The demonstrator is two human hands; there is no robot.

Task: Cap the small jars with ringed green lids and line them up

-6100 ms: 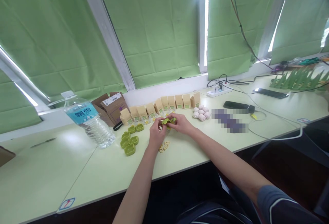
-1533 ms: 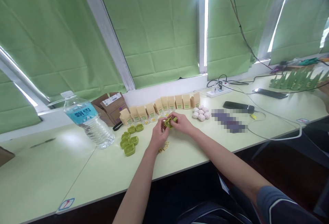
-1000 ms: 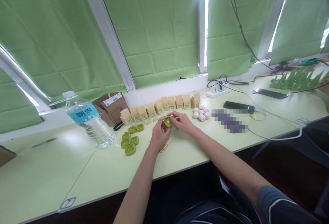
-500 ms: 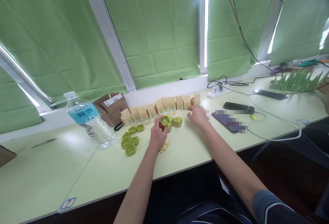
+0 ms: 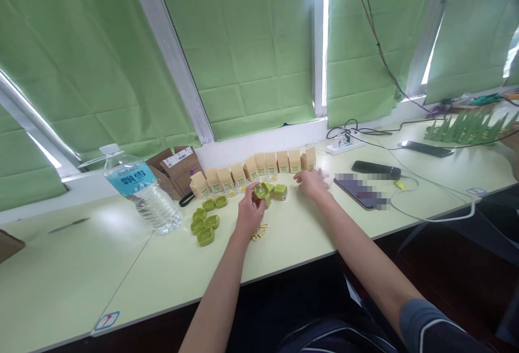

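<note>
My left hand (image 5: 250, 210) is closed around a small green square container (image 5: 260, 190), its hollow side facing up. Right beside it stand green-topped clear boxes (image 5: 279, 192) with yellow marks. My right hand (image 5: 311, 183) reaches to the back of the table, its fingers bent close together; whatever they pinch is too small to make out. Whitish pieces (image 5: 325, 178) lie just behind that hand. Below my left hand is a small heap of yellow loops (image 5: 259, 232). Several hollow green pieces (image 5: 206, 235) lie to its left.
A row of tan paper packets (image 5: 283, 162) lines the back. A water bottle (image 5: 141, 191) and a cardboard box (image 5: 177, 172) stand left. To the right lie a phone (image 5: 360, 191), a black device (image 5: 376, 170), a power strip (image 5: 344, 146) and cables. Green spiky pieces (image 5: 466, 128) stand far right.
My right hand has shifted slightly left and down, and its fingers have drawn closer together. My left hand keeps the green container in nearly the same place.
</note>
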